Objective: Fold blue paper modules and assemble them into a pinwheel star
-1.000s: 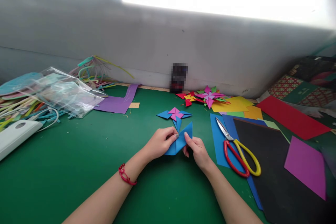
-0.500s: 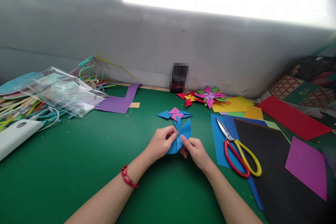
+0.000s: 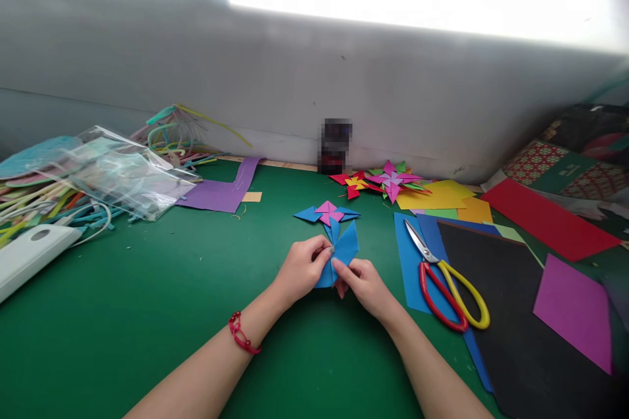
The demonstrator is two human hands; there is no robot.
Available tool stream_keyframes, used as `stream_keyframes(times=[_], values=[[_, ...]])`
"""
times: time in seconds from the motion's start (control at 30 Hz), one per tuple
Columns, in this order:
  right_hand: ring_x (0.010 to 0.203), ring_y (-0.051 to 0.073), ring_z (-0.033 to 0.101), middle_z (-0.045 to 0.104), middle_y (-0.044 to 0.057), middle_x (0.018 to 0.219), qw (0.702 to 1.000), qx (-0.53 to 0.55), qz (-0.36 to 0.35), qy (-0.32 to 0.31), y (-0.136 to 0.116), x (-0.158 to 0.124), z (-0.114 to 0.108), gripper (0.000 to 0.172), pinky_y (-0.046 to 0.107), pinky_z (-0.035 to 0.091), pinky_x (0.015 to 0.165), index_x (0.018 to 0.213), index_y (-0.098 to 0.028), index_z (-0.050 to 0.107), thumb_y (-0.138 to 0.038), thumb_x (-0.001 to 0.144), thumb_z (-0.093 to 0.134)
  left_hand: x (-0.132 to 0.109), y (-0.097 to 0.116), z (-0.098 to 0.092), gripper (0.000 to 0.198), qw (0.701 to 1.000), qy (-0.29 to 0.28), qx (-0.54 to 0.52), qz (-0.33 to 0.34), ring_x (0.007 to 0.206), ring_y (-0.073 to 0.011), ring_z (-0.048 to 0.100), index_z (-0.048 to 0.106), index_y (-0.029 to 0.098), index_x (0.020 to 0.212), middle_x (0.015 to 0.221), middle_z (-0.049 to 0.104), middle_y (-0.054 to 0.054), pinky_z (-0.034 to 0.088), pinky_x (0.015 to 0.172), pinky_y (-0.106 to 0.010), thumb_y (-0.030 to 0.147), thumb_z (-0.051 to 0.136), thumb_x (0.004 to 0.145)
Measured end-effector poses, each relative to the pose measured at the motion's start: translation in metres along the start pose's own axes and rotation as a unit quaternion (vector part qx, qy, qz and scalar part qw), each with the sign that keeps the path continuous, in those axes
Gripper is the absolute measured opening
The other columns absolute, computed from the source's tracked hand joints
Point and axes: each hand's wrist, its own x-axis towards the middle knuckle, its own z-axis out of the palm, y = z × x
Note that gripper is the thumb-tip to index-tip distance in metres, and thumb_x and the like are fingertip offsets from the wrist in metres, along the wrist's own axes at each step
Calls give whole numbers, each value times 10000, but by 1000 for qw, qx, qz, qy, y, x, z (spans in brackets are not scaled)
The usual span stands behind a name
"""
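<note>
Between my two hands is a piece of folded blue paper [image 3: 348, 245], with creased flaps fanning out toward the far side. My left hand [image 3: 305, 265] pinches its left edge between thumb and fingers. On the lower right part, my right hand [image 3: 363, 281] grips the paper with the thumb on top and fingers partly hidden beneath. Just beyond lies a pink and blue folded paper star [image 3: 328, 212], close to the tip of the piece I hold.
Red-and-yellow-handled scissors [image 3: 445, 281] rest on blue and black sheets [image 3: 511, 314] at right. Finished paper stars [image 3: 392, 180] lie by the wall. Pipe cleaners, a clear plastic bag [image 3: 142, 173] and a white power bank [image 3: 34, 252] are at left, near purple paper [image 3: 216, 193].
My right thumb has moved slightly left and down on the blue paper, toward its centre crease. My left hand keeps its pinch in nearly the same place.
</note>
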Motion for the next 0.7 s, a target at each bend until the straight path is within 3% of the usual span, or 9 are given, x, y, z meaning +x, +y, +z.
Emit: stream_keyframes(times=[0.13,0.37,0.7], values=[[509,113,549,584,11,488,1000,-13,-18,-21,-2,-1,0,465,203,399,539,480,-159,554,-423,844,439,-1,0,1,195,1000,1,8,5,544,-95,415,492,173,685,586,487,32,302,527,-212,256,396,833],[405,104,469,496,-16,408,999,-53,1,9,3,0,2,420,215,355,443,510,-160,568,-440,810,479,-1,3,1,183,1000,13,18,9,538,-98,412,491,174,684,580,477,32,305,524,-216,237,389,823],[530,129,540,592,8,551,999,-29,-11,-16,-2,-1,3,294,221,393,528,585,-159,568,-355,798,520,-1,1,1,184,1000,17,15,2,541,-96,407,499,175,692,584,472,36,303,525,-212,231,389,828]])
